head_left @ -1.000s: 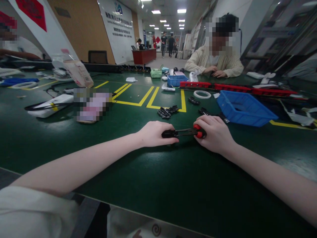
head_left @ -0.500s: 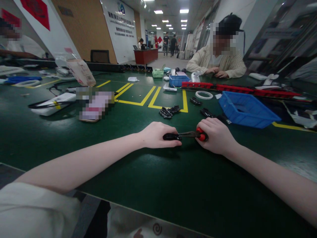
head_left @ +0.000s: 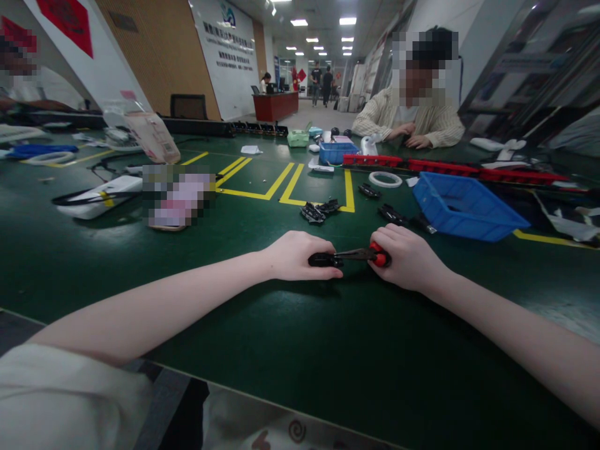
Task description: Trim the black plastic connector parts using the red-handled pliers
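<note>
My left hand [head_left: 300,255] is closed around a small black plastic part [head_left: 323,260], held just above the green tabletop [head_left: 300,337]. Red-handled long-nose pliers [head_left: 359,254] are gripped in my right hand [head_left: 405,255], their jaws pointing left. The jaw tips touch the near end of the black part; whether they pinch it is too small to tell. Beyond my hands lie more black plastic pieces [head_left: 313,212], and another black piece [head_left: 392,214] sits just past my right hand.
A blue bin [head_left: 473,206] stands at the right, with a white ring [head_left: 385,179] behind it. Red strips [head_left: 440,169] run along the back. A phone [head_left: 180,200] and a white device [head_left: 105,195] lie at the left. A person [head_left: 410,115] sits across the table.
The pliers' jaws and my right hand have shifted very slightly left. My left hand keeps its hold on the black part. The seated person's head has tilted a little.
</note>
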The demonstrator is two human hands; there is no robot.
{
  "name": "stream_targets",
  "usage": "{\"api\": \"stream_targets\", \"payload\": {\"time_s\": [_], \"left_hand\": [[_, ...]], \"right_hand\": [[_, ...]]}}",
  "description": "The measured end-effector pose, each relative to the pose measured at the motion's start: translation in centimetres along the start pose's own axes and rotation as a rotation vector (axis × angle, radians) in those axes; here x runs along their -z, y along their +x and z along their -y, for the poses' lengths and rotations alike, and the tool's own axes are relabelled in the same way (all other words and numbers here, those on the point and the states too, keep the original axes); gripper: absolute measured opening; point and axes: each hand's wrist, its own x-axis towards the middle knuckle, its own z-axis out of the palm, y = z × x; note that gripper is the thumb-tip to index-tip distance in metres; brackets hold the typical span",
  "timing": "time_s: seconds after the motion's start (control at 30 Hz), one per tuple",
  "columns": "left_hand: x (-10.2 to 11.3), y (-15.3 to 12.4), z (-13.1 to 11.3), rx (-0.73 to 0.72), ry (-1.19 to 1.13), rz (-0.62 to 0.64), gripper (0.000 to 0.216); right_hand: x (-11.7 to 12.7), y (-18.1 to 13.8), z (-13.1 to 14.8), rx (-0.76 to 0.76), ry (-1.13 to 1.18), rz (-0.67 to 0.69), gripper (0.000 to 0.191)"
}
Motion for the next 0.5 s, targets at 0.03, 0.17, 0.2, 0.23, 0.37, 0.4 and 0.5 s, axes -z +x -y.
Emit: {"api": "stream_targets", "payload": {"time_s": [0.03, 0.17, 0.2, 0.23, 0.37, 0.4, 0.5], "left_hand": [[-0.03, -0.01, 0.03, -0.002, 0.001, 0.001, 0.038], [-0.13, -0.03, 0.09, -0.015, 0.009, -0.012, 0.037], [-0.16, -0.03, 0.09, -0.016, 0.015, -0.017, 0.037], [-0.18, -0.02, 0.08, -0.016, 0.026, -0.022, 0.037], [-0.28, 0.03, 0.03, -0.029, 0.074, -0.048, 0.038], [-0.31, 0.03, 0.03, -0.033, 0.08, -0.054, 0.039], [-0.4, 0.0, 0.07, -0.043, 0.092, -0.065, 0.039]], "right_hand": [[0.02, 0.0, 0.02, -0.003, 0.007, 0.006, 0.006], [0.04, -0.01, 0.09, -0.013, 0.012, 0.008, 0.006], [0.02, -0.02, 0.1, -0.015, 0.004, 0.005, 0.006], [-0.01, -0.03, 0.11, -0.015, -0.009, 0.001, 0.005], [-0.13, -0.03, 0.09, -0.001, -0.065, -0.027, 0.005], [-0.14, -0.03, 0.09, 0.002, -0.071, -0.031, 0.005], [-0.06, 0.0, 0.11, 0.008, -0.063, -0.024, 0.004]]}}
